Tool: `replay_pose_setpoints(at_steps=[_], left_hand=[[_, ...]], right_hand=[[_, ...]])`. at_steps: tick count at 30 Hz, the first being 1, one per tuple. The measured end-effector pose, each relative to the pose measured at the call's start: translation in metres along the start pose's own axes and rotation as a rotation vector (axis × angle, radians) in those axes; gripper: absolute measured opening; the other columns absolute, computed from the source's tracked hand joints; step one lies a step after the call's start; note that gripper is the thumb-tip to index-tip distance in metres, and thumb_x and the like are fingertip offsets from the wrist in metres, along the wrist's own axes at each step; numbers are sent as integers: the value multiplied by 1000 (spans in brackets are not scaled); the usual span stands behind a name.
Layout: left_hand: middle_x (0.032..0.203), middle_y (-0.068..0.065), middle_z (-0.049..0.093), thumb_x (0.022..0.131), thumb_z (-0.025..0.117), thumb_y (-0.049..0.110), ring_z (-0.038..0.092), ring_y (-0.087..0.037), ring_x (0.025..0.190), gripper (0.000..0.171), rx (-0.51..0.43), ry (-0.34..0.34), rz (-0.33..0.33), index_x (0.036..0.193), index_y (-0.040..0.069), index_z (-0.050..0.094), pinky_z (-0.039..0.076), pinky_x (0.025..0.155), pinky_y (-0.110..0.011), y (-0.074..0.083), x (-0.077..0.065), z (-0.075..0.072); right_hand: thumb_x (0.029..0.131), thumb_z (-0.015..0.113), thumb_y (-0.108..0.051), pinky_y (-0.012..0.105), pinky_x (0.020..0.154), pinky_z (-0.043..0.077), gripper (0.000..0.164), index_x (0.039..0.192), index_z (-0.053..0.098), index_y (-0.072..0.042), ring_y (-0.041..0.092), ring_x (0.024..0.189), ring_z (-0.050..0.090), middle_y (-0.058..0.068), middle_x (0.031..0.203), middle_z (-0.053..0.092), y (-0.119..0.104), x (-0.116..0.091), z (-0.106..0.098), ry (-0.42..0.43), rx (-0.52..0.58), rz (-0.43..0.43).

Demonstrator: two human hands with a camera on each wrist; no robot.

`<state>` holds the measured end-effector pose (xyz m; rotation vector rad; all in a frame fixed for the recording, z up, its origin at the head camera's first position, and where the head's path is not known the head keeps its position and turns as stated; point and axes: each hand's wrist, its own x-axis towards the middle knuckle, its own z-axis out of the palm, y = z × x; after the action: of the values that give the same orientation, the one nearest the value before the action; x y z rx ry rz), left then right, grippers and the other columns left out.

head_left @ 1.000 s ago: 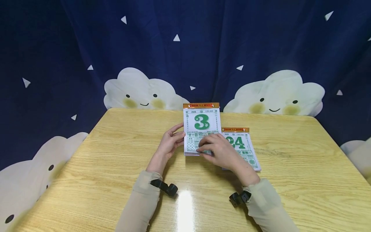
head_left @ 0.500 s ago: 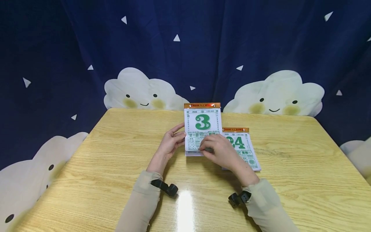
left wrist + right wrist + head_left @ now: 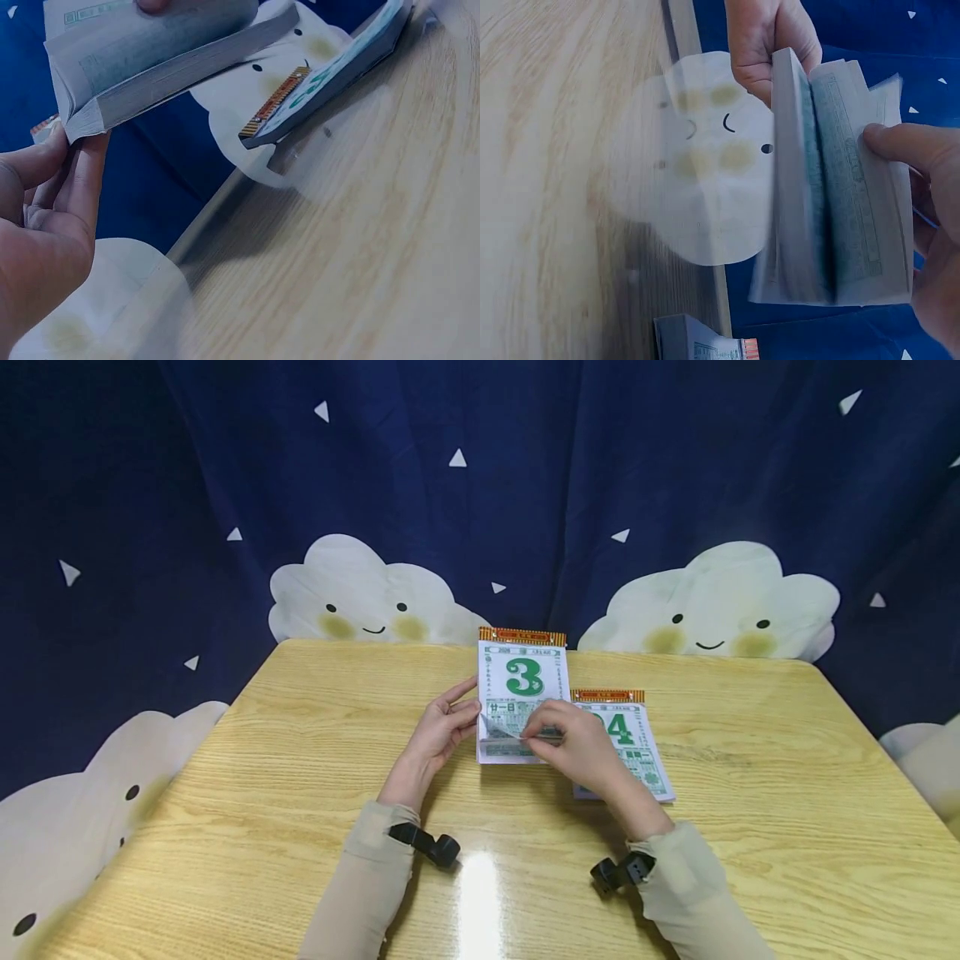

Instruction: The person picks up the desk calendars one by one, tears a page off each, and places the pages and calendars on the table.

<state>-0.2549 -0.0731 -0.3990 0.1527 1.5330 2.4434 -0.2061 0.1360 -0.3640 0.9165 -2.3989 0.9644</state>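
A tear-off calendar (image 3: 522, 677) with a big green 3 and a red-and-gold top strip is held up over the table. My left hand (image 3: 444, 728) grips its left edge, thumb in front and fingers behind, as the left wrist view shows at the pad's corner (image 3: 86, 120). With thumb and fingers, my right hand (image 3: 576, 742) pinches the lower edge of some front pages, which curl upward. Seen from the right wrist, the lifted pages (image 3: 855, 187) stand apart from the rest of the pad, with printed sheets showing in the gap.
A second tear-off calendar (image 3: 633, 739) showing 24 lies on the wooden table (image 3: 750, 827), just right of the held one and partly behind my right hand. Beyond the table hangs a dark blue curtain (image 3: 510, 485) with white clouds.
My right hand has raised the front pages' lower edge, so they now curl up and uncover the sheets below. The left hand stays at the calendar's left edge.
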Motion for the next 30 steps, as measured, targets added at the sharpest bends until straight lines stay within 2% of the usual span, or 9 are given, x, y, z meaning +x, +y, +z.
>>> replay_pose_setpoints(at_steps=[8, 16, 21, 30], left_hand=[[76, 5, 67, 90, 42, -10, 64, -6, 70, 52, -32, -39, 1, 140, 1, 31, 52, 65, -19, 0, 0, 0], [78, 4, 69, 91, 42, -8, 64, -7, 72, 51, -39, -62, 15, 140, 0, 30, 52, 66, -19, 0, 0, 2], [79, 3, 69, 90, 43, -10, 65, -7, 72, 52, -50, -33, 37, 139, 0, 32, 52, 64, -19, 1, -1, 1], [80, 1, 69, 87, 50, -10, 66, -9, 70, 48, -24, 41, 90, 133, -3, 42, 53, 62, -21, 2, -2, 3]], right_hand=[[75, 74, -16, 26, 70, 51, 9, 73, 66, -19, 6, 75, 58, -10, 78, 61, 0, 1, -4, 32, 204, 186], [77, 72, -19, 28, 67, 49, 7, 76, 67, -15, 8, 73, 58, -6, 78, 63, 1, 9, -16, 92, 191, 268], [79, 71, -17, 23, 64, 48, 7, 81, 67, -13, 8, 72, 59, -2, 79, 66, 3, 15, -28, 145, 193, 266], [81, 69, -20, 17, 66, 49, 14, 88, 67, -9, 6, 72, 58, 3, 85, 67, 5, 20, -41, 178, 155, 287]])
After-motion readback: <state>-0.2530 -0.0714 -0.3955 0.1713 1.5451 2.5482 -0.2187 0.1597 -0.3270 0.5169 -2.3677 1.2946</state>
